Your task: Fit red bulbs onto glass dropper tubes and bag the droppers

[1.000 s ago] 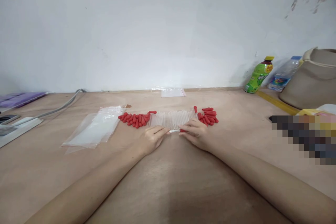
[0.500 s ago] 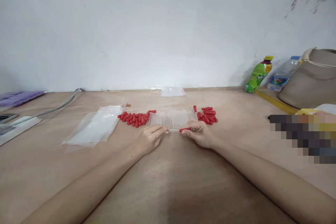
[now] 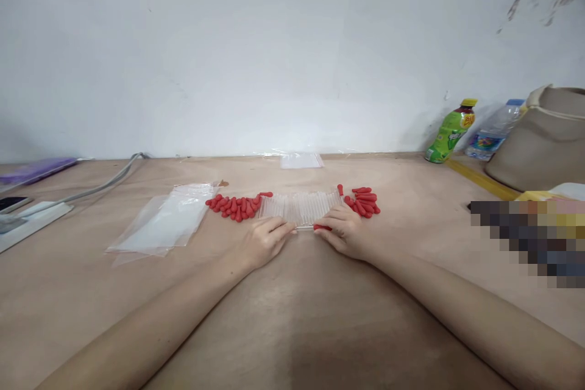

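The clear tube (image 3: 299,227) is pinched in the left hand (image 3: 265,244) and the red rubber cap (image 3: 321,227) clamped in the right hand (image 3: 345,233), just in front of the tube row (image 3: 299,206) on the tabletop (image 3: 292,317). Less red is seen than a moment back, so the cap's probably been pushed further on.

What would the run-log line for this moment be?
left hand: pinches clear tube | right hand: holds red bulb at tube's end | behind: row of tubes, loose red bulbs either side

Bright, even light; soft shadows, mild overall blur, wide-angle bending at edges, pixelated patch at right
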### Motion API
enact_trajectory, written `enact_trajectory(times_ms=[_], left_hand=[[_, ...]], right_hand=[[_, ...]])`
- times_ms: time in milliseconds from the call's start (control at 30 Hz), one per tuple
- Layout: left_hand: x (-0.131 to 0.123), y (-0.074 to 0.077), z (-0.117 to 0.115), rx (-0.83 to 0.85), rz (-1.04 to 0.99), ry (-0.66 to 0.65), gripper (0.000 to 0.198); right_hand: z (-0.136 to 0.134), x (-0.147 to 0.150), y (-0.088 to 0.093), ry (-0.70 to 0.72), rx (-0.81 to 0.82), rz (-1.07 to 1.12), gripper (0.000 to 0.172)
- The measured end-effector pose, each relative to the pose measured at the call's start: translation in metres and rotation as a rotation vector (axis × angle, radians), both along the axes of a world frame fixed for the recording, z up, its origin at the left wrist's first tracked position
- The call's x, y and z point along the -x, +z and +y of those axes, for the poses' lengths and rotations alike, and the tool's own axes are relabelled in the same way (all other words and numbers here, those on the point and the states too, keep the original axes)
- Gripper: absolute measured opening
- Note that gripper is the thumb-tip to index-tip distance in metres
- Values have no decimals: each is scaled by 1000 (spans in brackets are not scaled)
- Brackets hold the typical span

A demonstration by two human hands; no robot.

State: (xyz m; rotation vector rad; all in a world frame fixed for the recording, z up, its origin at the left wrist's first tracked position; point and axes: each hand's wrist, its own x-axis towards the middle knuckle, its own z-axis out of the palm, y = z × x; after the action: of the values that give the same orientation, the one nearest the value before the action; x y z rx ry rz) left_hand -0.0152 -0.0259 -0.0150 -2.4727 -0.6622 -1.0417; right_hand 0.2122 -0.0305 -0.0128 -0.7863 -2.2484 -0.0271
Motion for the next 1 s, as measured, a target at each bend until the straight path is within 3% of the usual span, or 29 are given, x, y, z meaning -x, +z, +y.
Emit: enact_trajectory(times_ms=[167,633,767,833,933,1000], left_hand=[[0,-3,-1,64,-24,-43,13],[-1,-5,0,121,-18,-43,15],[-1,0,0,127,-45,-37,17],[0,4,1,161,-77,-3,32],[0,9,1,246,-119,118,52],[0,9,2,300,-96,161,47]], right_hand=[[0,3,-6,91,45,78,14],[1,4,-2,112,106,70,15],[1,7,3,102,297,280,17],[4,5,9,66,431,432,23],[17,-11,29,-32,611,622,35],[31,-28,46,-116,667,663,32]])
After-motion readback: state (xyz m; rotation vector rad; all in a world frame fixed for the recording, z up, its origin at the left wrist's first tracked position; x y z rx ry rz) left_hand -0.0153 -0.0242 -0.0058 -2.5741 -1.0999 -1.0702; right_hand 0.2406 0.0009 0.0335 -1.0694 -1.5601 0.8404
